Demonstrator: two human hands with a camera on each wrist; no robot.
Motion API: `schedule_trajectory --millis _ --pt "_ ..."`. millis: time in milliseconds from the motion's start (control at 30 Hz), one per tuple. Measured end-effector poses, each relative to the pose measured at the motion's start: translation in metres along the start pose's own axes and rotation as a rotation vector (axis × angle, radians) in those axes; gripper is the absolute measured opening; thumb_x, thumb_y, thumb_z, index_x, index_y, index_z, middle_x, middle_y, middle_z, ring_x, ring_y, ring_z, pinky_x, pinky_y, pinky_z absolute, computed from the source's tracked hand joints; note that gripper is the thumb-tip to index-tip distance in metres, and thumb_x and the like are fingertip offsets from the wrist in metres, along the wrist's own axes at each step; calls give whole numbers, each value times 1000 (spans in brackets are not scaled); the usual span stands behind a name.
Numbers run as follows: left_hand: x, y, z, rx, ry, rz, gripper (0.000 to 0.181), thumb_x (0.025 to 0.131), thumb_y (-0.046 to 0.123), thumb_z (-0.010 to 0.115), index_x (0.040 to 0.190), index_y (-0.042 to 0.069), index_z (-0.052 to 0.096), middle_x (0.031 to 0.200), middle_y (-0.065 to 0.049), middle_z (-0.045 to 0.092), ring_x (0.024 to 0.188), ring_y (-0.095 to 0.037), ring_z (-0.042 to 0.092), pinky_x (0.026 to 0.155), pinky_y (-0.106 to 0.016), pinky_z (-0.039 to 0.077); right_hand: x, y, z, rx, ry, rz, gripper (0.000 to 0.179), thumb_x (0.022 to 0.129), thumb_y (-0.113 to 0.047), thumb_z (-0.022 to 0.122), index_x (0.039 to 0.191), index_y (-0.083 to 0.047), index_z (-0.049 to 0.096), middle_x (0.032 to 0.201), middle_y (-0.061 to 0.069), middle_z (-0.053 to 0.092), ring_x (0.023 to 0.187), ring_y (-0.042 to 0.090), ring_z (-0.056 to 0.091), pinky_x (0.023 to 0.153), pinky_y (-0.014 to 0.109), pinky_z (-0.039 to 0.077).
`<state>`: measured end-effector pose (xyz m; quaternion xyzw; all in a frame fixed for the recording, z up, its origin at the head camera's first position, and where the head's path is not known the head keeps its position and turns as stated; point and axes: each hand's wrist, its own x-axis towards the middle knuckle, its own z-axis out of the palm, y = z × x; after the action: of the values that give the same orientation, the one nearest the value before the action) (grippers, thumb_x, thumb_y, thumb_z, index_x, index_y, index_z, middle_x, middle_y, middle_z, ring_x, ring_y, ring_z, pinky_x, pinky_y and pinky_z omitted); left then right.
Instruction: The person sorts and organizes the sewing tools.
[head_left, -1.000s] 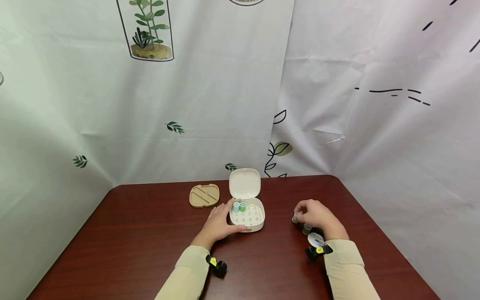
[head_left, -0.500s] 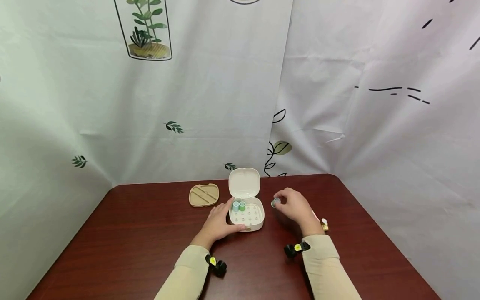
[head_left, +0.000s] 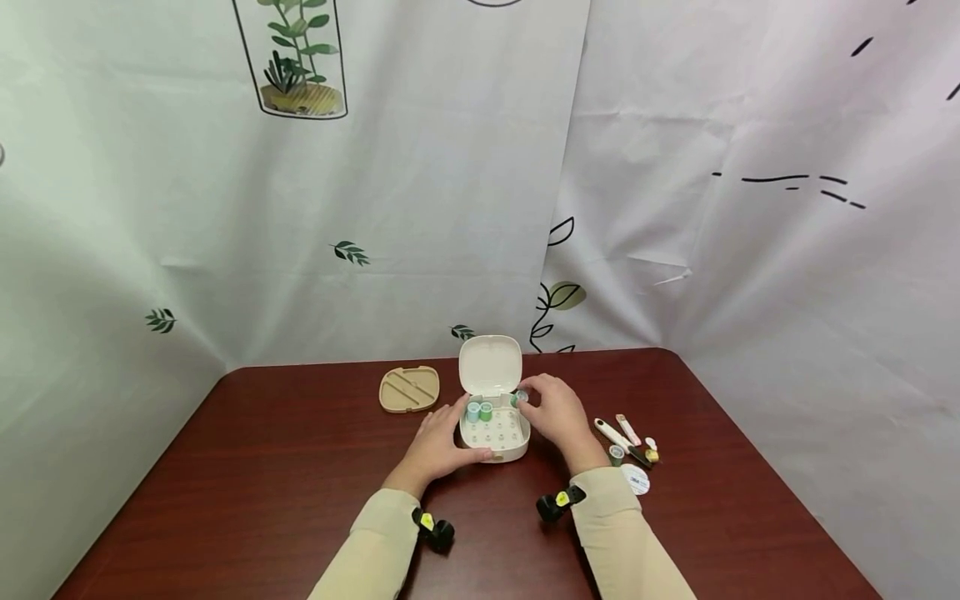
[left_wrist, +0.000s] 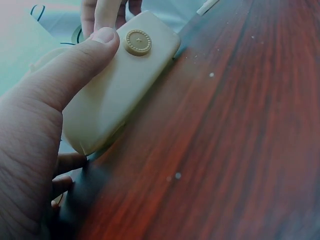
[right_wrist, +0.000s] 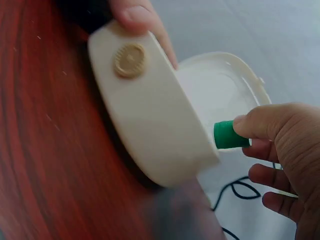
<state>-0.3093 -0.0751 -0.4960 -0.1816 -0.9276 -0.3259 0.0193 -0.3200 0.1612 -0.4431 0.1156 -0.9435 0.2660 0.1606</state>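
Observation:
A cream sewing box (head_left: 512, 454) stands with its lid (head_left: 490, 364) raised, showing rows of small pegs inside. A light blue thread spool (head_left: 473, 412) and a green thread spool (head_left: 486, 412) sit side by side at the back left of it. My left hand (head_left: 437, 450) grips the box, thumb on the front wall by the round button (left_wrist: 138, 42), fingers along the left side. Between thumb and fingertips my right hand (head_left: 557, 412) pinches another green thread spool (right_wrist: 226, 135), over the box's back right corner. Whether that spool touches a peg is hidden.
A tan divided tray (head_left: 408, 389) lies behind the left hand. Right of the right hand are a thread spool (head_left: 617, 455), a slim white-and-black tool (head_left: 617, 437), a pink-and-white strip (head_left: 628, 429), a white disc (head_left: 635, 479) and a small gold-coloured item (head_left: 652, 456).
My right hand has carried the green thread spool leftward from the loose items on the right to the box. The left hand has stayed on the box.

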Motion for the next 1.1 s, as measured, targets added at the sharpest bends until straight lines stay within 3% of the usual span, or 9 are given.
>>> schedule_trajectory --millis 333,467,700,1100 --pt "0 -1 2 3 -7 -2 112 75 69 77 162 17 27 159 -13 39 148 -38 30 120 -60 19 4 -11 24 -74 -14 -37 20 89 -23 79 108 -16 79 108 4 72 101 26 62 91 48 50" --pt "0 0 2 -2 -6 1 112 76 69 76 162 16 27 159 -13 39 148 -38 30 120 -59 18 4 -12 29 -105 -12 -19 20 88 -24 80 107 -17 80 108 3 72 103 27 62 93 48 49" --pt "-1 -1 1 1 -3 7 111 76 69 76 162 18 27 159 -12 39 148 -37 30 121 -59 18 4 -14 37 -52 -33 32 20 87 -23 81 106 -17 81 108 3 73 104 26 62 88 46 53" --pt "-2 0 1 -12 -1 15 110 76 66 78 161 17 28 159 -14 39 148 -38 31 120 -60 17 7 -23 39 -129 -90 58 23 86 -26 82 108 -21 82 105 0 75 98 25 65 83 45 55"
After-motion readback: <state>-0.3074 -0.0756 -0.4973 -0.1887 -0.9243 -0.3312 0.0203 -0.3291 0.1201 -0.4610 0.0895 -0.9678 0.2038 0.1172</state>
